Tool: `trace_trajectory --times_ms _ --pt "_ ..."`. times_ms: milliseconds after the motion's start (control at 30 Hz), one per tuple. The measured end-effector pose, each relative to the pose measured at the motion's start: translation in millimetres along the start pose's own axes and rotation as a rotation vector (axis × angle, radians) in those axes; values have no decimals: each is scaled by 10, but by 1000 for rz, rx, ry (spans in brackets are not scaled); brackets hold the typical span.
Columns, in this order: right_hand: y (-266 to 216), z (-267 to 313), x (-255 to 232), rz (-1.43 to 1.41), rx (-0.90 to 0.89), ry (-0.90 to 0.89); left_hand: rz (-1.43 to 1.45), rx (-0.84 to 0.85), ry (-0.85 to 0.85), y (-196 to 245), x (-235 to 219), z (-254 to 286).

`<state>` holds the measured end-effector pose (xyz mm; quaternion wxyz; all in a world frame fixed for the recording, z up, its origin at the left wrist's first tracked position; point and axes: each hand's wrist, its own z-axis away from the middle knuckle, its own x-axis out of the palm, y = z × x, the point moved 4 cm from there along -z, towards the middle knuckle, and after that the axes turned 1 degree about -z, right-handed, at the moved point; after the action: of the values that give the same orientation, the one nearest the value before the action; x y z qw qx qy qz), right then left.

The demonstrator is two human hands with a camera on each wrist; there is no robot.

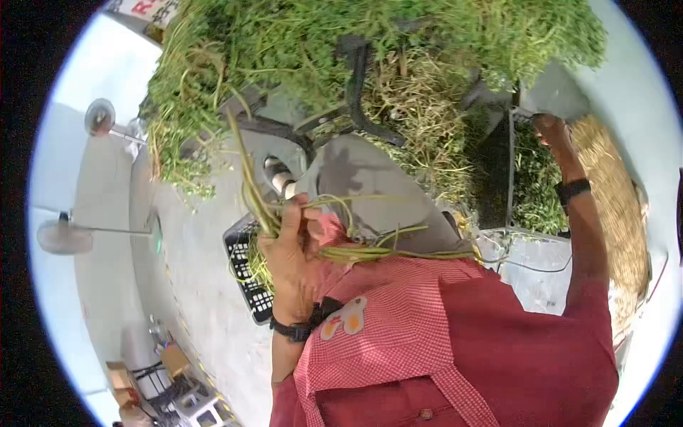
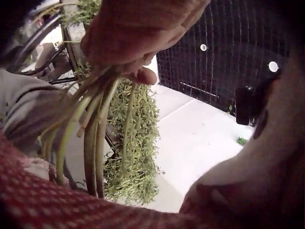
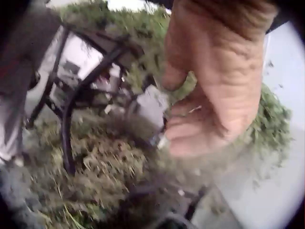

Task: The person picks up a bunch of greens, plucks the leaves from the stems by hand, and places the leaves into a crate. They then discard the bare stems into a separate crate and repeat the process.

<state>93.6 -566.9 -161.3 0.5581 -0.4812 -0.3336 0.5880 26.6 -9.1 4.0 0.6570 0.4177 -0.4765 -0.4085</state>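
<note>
In the head view my left hand [image 1: 293,249] grips a bunch of long green stems [image 1: 249,178]. Some stems rise past the fingers, and others trail to the right over the apron. The left wrist view shows the cut stem ends [image 2: 93,129] fanning out below that hand [image 2: 143,38]. Out at the far right, my right hand [image 1: 553,132] is stretched away beside a dark bin of leafy greens [image 1: 537,185]. Seen from its own wrist, the right hand [image 3: 214,81] has loosely bent fingers and a thumb standing apart, with no stems in it.
A big heap of leafy greens [image 1: 299,43] spreads across the front on a dark frame [image 1: 359,92]. Dry, yellowish trimmings [image 1: 427,121] lie beneath it. A black crate [image 1: 245,285] with stems stands on the floor at left. At right is a straw-coloured woven surface [image 1: 605,199].
</note>
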Motion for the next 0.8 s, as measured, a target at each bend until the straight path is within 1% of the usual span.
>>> trace_trajectory --times_ms 33,100,133,200,233,267,300,333,367,400,433,500,533,600,633,700,800 --pt "-248 63 318 65 -63 -64 23 -18 13 -11 1 -8" --pt "-1004 730 1386 -244 -390 -41 50 -30 20 -19 -8 -27" --pt "-1303 875 1808 138 -406 -238 46 -27 25 1 -20 -11" --pt "-1697 1253 2538 268 -685 -533 -12 -35 -27 24 -9 19" --pt "-1843 1387 2817 224 -439 -567 -11 -30 -28 22 -24 25" --pt "-1889 1483 3035 181 -195 -597 5 -18 -50 9 -40 20" --pt "-1883 1482 3171 184 -205 -604 19 -3 -68 -9 -47 21" --pt "-1837 1459 3339 58 -155 -678 52 17 -59 -42 -45 23" --pt "-1827 1462 3478 -68 -102 -755 54 32 -45 -26 -53 34" --pt "-1829 1461 3533 14 -118 -695 56 15 -58 -21 -56 46" --pt "-1785 1451 3598 20 -123 -710 60 -4 -73 -31 -56 45" --pt "-1819 1441 3599 171 -631 -487 82 6 -64 -26 -74 50" --pt "-1850 1474 3584 177 -637 -493 69 10 -74 -21 -75 54" --pt "-1975 1594 3521 458 -822 -386 61 12 -82 -22 -79 54" --pt "-1993 1624 3509 462 -824 -391 54 13 -97 -24 -72 46" --pt "-2042 1682 3466 540 -951 -265 38 15 -128 -35 -53 35" --pt "-1977 1616 3481 519 -989 -308 61 3 -128 4 -1 60"
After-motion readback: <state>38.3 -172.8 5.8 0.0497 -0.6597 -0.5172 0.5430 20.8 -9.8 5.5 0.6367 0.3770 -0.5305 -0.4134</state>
